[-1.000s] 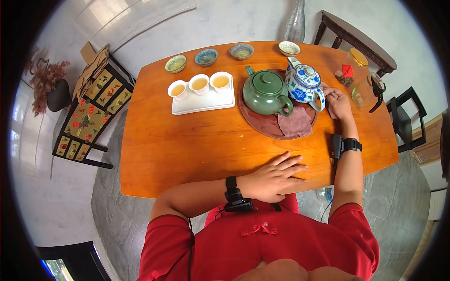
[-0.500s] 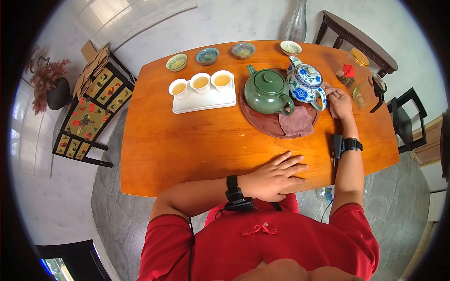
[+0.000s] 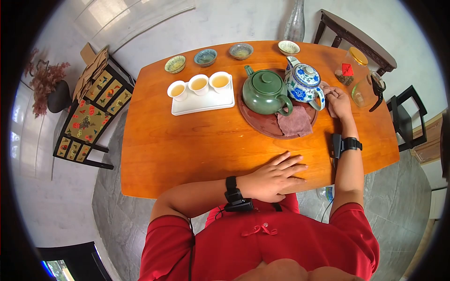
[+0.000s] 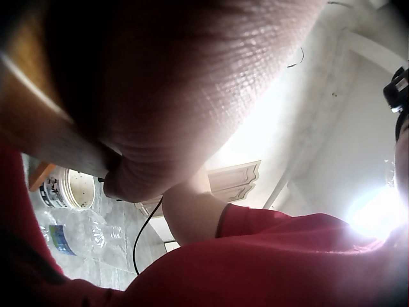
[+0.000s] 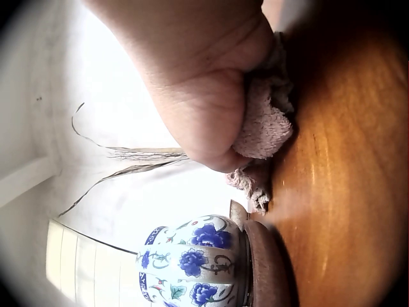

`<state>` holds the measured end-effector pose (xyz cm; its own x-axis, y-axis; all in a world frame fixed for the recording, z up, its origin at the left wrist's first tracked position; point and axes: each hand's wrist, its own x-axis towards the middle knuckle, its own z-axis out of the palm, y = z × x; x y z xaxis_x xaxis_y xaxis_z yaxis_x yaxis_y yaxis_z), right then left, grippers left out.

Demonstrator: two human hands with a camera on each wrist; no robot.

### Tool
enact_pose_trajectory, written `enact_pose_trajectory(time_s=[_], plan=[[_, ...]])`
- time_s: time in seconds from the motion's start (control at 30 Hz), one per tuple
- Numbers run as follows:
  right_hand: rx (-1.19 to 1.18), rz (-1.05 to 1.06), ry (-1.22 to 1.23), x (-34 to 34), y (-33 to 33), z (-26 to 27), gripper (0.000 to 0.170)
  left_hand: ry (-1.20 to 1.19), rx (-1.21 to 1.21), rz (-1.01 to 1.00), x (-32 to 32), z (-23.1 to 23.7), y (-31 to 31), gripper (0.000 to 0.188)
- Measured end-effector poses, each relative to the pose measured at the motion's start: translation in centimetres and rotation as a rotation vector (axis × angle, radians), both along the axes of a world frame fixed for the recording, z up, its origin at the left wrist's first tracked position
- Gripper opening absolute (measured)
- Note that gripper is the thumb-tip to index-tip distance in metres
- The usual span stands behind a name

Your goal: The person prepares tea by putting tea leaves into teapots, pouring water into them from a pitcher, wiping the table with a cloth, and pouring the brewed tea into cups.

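Observation:
My right hand (image 3: 339,102) grips a bunched mauve cloth (image 5: 263,125) against the tabletop, just right of the round brown tray (image 3: 255,124). Most of its fingers are hidden in the right wrist view. Close by, a blue-and-white flowered teapot (image 3: 301,92) stands on the tray with its handle toward that hand. Beside it is a green lidded teapot (image 3: 265,96), and a second mauve cloth (image 3: 294,122) lies over the tray's near rim. With fingers spread, my left hand (image 3: 269,180) rests flat on the wooden table (image 3: 201,150) at its near edge, holding nothing.
A white rectangular tray (image 3: 204,108) carries three white cups of pale tea. Several small patterned bowls line the far edge, including a blue one (image 3: 205,57). To the right stand a yellow-lidded jar (image 3: 357,56) and a glass pitcher with a black handle (image 3: 378,93).

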<state>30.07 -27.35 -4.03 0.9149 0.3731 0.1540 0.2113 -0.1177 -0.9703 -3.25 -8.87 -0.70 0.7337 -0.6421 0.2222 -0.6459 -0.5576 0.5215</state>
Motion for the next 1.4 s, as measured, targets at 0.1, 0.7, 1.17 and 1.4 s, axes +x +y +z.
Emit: enact_pose_trajectory(time_s=[0.1, 0.7, 1.17, 1.4], plan=[[-0.007, 0.042, 0.052, 0.6, -0.4, -0.4, 0.019, -0.004, -0.004, -0.001, 0.0, -0.1, 0.0, 0.068], [0.0, 0.036, 0.024, 0.6, -0.4, -0.5, 0.018, -0.006, -0.023, 0.006, -0.1, -0.1, 0.0, 0.068], [0.001, 0.035, 0.014, 0.7, -0.3, -0.7, 0.018, -0.006, -0.023, 0.005, -0.1, -0.1, 0.0, 0.067], [0.038, 0.036, 0.043, 0.5, -0.2, -0.6, 0.016, -0.004, -0.02, 0.007, -0.1, 0.0, 0.0, 0.067]])
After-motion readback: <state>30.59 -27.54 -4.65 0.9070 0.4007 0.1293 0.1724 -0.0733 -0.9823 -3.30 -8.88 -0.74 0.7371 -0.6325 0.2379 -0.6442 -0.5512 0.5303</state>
